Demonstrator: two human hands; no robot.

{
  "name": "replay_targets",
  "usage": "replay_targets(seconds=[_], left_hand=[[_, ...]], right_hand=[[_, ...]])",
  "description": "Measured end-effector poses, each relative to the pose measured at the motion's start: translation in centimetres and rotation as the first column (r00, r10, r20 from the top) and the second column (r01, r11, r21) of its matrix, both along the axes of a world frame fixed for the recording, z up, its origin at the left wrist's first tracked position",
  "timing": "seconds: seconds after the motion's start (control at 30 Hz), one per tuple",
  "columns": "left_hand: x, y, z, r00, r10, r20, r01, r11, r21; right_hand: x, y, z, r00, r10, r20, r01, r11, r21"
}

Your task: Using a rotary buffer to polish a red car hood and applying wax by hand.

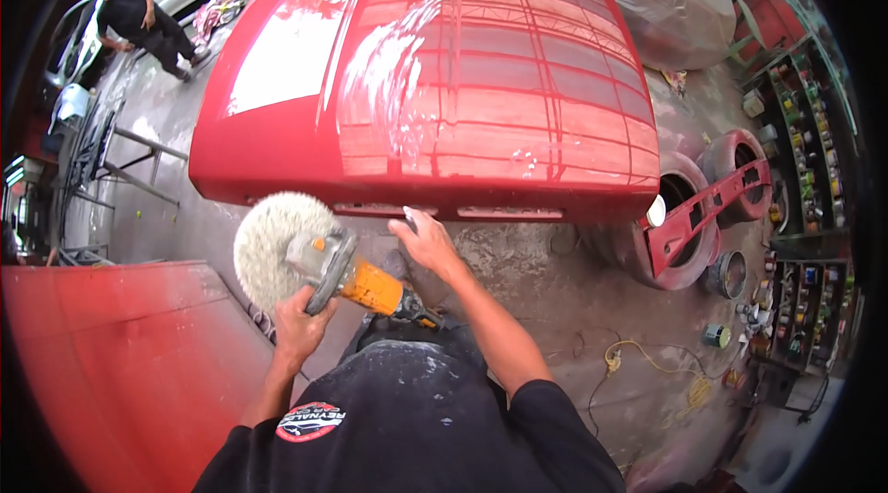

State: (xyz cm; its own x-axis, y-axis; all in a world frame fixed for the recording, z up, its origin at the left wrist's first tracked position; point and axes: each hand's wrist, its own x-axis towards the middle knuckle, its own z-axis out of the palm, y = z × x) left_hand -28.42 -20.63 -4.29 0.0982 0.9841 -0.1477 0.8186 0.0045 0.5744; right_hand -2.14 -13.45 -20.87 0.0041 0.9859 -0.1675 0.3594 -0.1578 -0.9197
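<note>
My left hand (pixel 302 326) is wrapped round the dark loop handle of an orange and grey polisher (pixel 372 287). The polisher's round, fluffy white pad (pixel 268 239) is tilted up, just off the near edge of a large glossy red car panel (pixel 518 114). Smeared whitish streaks (pixel 384 77) lie across the panel's middle. My right hand (pixel 428 243) is off the polisher, beside the panel's near edge. Its thumb and a finger are apart, and a whitish spot shows at one fingertip. I see nothing held in it.
Another red panel (pixel 111 345) stands at lower left. Red-dusted tires (pixel 689 257) with a red strip across them sit to the right, near a yellow cord (pixel 698 391) on the floor. Shelves (pixel 814 151) line the right wall. A person (pixel 139 17) stands far left by metal stands (pixel 139 155).
</note>
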Motion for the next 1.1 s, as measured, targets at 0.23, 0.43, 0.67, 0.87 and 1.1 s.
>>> replay_targets(seconds=[0.23, 0.43, 0.67, 0.87, 1.1], left_hand=[[5.7, -0.9, 4.0, 0.952, -0.267, 0.153, 0.259, 0.963, 0.068], [8.9, -1.4, 3.7, 0.931, -0.165, 0.327, 0.196, 0.978, -0.064], [9.9, 0.3, 1.9, 0.927, -0.122, 0.354, 0.139, 0.990, -0.023], [9.1, 3.1, 2.2, 0.898, 0.012, 0.439, 0.007, 0.999, -0.041], [7.3, 4.2, 0.0, 0.764, 0.074, 0.641, -0.044, 0.997, -0.062]], right_hand=[[-1.1, -0.2, 0.3, 0.460, -0.179, -0.869, -0.195, 0.935, -0.296], [2.7, -4.6, -2.6, 0.812, -0.205, -0.546, 0.039, 0.953, -0.300], [9.9, -11.6, 2.6, 0.761, -0.283, -0.584, -0.076, 0.855, -0.513], [14.0, -16.6, 2.8, 0.709, 0.033, -0.705, -0.379, 0.860, -0.341], [13.7, -15.5, 9.0, 0.937, 0.315, -0.152, -0.341, 0.920, -0.193]])
